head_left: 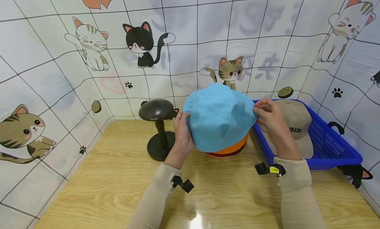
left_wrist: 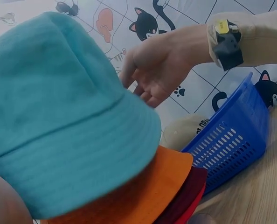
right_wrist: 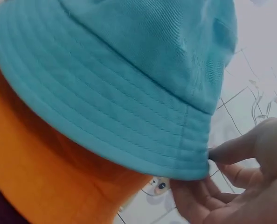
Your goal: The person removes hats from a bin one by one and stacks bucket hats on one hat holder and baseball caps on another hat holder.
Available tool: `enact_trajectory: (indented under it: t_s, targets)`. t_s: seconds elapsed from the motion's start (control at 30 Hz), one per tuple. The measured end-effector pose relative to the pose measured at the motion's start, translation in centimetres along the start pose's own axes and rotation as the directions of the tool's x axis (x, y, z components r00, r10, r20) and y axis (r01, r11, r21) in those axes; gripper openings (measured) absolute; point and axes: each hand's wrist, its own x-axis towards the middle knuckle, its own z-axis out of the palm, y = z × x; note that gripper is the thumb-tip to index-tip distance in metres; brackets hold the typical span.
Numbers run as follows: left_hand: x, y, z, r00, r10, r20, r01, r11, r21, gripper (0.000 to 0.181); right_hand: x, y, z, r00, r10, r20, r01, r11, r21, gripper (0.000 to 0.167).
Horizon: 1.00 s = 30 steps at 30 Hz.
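A light blue bucket hat hangs between my two hands, crown toward the head camera. My left hand grips its brim on the left, thumb on the near face. At the opposite side my right hand pinches the brim edge between thumb and fingers, as the right wrist view also shows. Directly beneath sits an orange bucket hat, overlapped by the blue one. Under that, dark maroon and red brims peek out. Most of these lower hats is hidden.
A black hat stand with a rounded top stands left of my left hand. On the right, a blue plastic basket holds a beige cap with dark lettering. The wooden table meets cat-patterned walls.
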Motion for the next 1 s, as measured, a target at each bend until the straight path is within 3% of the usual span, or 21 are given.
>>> enact_trajectory:
  t_s: [0.07, 0.13, 0.27, 0.37, 0.5, 0.63, 0.7, 0.83, 1.0]
  targets:
    - [0.1, 0.0, -0.1, 1.0, -0.013, 0.026, 0.014, 1.0, -0.014, 0.009, 0.0, 0.0, -0.1, 1.0, -0.02, 0.0, 0.019, 0.99, 0.142, 0.008]
    - [0.2, 0.1, -0.1, 0.998, -0.022, 0.06, 0.024, 0.999, -0.035, 0.007, 0.0, -0.1, -0.1, 1.0, -0.029, 0.01, 0.025, 0.96, 0.279, 0.01]
    - [0.1, 0.3, -0.1, 0.99, -0.029, 0.139, 0.041, 0.996, -0.08, 0.006, -0.1, -0.4, 0.0, 0.997, -0.058, 0.041, 0.036, 0.909, 0.415, 0.018]
    - [0.0, 0.4, 0.0, 0.982, -0.039, 0.184, 0.063, 0.99, -0.123, 0.007, -0.2, -0.5, 0.1, 0.994, -0.082, 0.073, 0.036, 0.873, 0.486, 0.034]
    - [-0.1, 0.6, 0.1, 0.976, -0.064, 0.208, 0.102, 0.979, -0.178, 0.023, -0.2, -0.4, 0.3, 0.991, -0.097, 0.095, 0.029, 0.835, 0.549, 0.059]
    - [-0.1, 1.0, -0.1, 0.975, -0.05, 0.218, 0.092, 0.978, -0.187, 0.05, -0.1, -0.4, 0.5, 0.995, -0.068, 0.079, 0.013, 0.833, 0.553, 0.068]
    - [0.0, 1.2, -0.3, 0.971, -0.025, 0.239, 0.068, 0.982, -0.174, 0.054, -0.1, -0.3, 0.6, 0.998, -0.045, 0.052, 0.008, 0.829, 0.56, 0.066]
    - [0.4, 1.5, -0.6, 0.953, 0.006, 0.303, 0.039, 0.989, -0.143, 0.047, 0.0, 0.0, 0.7, 1.0, -0.005, -0.014, 0.012, 0.808, 0.589, 0.057]
    - [0.7, 1.7, -1.0, 0.93, -0.017, 0.367, 0.08, 0.984, -0.158, 0.051, 0.4, 0.6, 0.9, 0.998, -0.02, -0.058, 0.053, 0.762, 0.646, 0.038]
